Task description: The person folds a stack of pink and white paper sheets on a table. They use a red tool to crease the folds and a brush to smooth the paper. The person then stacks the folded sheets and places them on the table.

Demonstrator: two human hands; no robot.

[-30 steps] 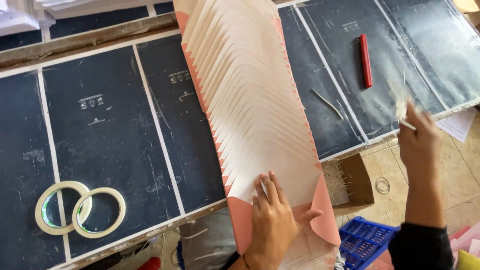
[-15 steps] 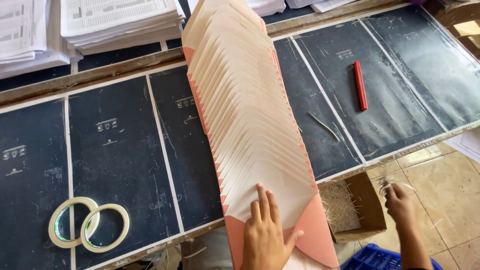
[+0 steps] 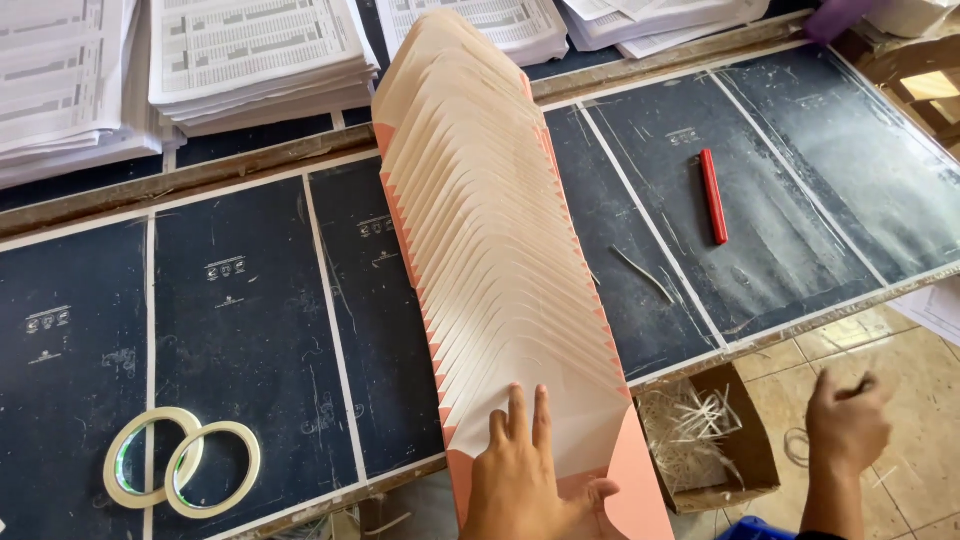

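While the left hand (image 3: 525,480) presses flat, fingers spread and gripping nothing, on the near end of a long fanned row of cream-and-salmon-pink paper envelope blanks (image 3: 495,250), the right hand (image 3: 848,425) hangs off the table edge above the tiled floor, fingers curled loosely; whether it holds anything cannot be told. The fanned blanks lie overlapped like shingles, running from the near edge of the dark sheet-covered worktable (image 3: 240,330) away toward its far side. Just right of the near end, below the table edge, sits a brown cardboard box of pale straw-like strips (image 3: 700,435). Near the left corner lie two rolls of pale adhesive tape (image 3: 180,470), touching one another. Farther right on the tabletop rests a red stick-shaped marker (image 3: 712,195), well apart from the fan. Beyond, stacks of white printed paper sheets (image 3: 250,55) line the far side. The fan appears held steady for work along its staggered edges; the next move seems to call for the free hand returning with steady pressure kept.
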